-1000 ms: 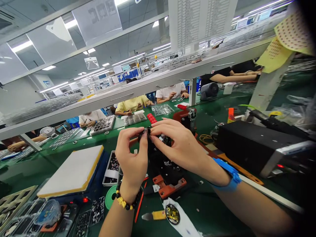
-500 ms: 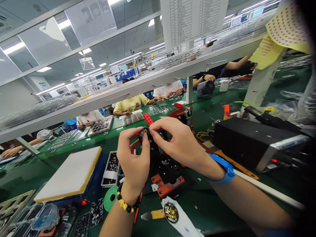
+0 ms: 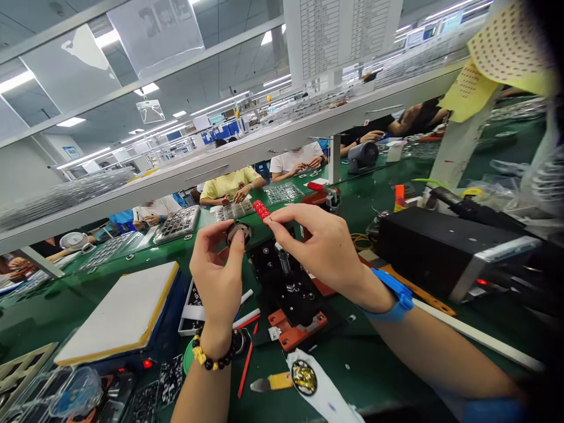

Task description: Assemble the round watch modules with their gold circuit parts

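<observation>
My left hand [image 3: 218,273] pinches a round dark watch part [image 3: 240,234] between thumb and fingers, its flat side tilted towards me. Just to the right, my right hand [image 3: 315,247] is closed in a pinch, its fingertips beside the red ribbed handle [image 3: 261,210] of a clamp. Whatever the pinch holds, if anything, is too small to make out. Below both hands stands a black clamp fixture [image 3: 286,294] with an orange-red base [image 3: 299,335]. Near me a gold-coloured watch movement [image 3: 304,377] lies on a white cloth [image 3: 324,396], beside a yellow-handled tool [image 3: 273,383].
At the left is a white pad [image 3: 118,314] on a blue base, with a tray of small parts [image 3: 191,308] beside it. A black box [image 3: 445,252] stands at the right. A shelf beam [image 3: 198,167] crosses ahead; co-workers sit beyond it, one in a yellow shirt [image 3: 224,187].
My left hand has moved left with the round part, away from my right fingertips, and turned its face more towards me. My right hand stays pinched near the red handle.
</observation>
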`<state>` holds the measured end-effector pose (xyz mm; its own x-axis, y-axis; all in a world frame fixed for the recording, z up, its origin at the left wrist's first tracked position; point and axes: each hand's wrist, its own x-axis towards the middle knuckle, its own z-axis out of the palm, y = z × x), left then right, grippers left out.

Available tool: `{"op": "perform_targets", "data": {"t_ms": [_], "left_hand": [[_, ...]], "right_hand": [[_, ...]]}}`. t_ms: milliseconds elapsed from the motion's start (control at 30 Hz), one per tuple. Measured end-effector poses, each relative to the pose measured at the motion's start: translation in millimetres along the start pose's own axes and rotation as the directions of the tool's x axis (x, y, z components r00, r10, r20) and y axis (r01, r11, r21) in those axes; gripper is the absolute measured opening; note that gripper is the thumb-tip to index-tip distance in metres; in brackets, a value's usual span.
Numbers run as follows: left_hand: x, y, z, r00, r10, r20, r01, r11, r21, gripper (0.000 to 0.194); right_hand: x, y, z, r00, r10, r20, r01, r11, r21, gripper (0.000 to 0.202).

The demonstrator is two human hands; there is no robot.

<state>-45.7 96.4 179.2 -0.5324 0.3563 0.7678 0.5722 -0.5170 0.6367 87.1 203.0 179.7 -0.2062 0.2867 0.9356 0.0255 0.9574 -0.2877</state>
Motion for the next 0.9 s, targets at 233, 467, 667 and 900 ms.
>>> {"op": "perform_targets", "data": {"t_ms": [233,467,667,900], "left_hand": [[5,-3,-5.8,1.0,-0.004,-0.029,0.003,0.999,-0.044,0.022],[0,10,-3.7,0.986,-0.013,-0.165,0.006,0.999,-0.046,0.028],[3,10,-7.7,0.987,-0.069,-0.144,0.059,0.995,-0.077,0.026],[-7,10,-5.0,0.948,-0.046,0.313,0.069,0.996,-0.063,0.015]], "right_hand": [[0,1,-5,0.999,0.034,-0.014,-0.032,0.988,0.154,0.006],[-2,-17,-11,0.989,0.029,0.148,-0.069,0.96,0.27,0.015],[0,-21,-15,0.977,0.069,0.203,-0.132,0.94,0.314,0.027],[-3,-20,-38,0.997,-0.062,0.05,0.048,0.969,0.243,0.014]]}}
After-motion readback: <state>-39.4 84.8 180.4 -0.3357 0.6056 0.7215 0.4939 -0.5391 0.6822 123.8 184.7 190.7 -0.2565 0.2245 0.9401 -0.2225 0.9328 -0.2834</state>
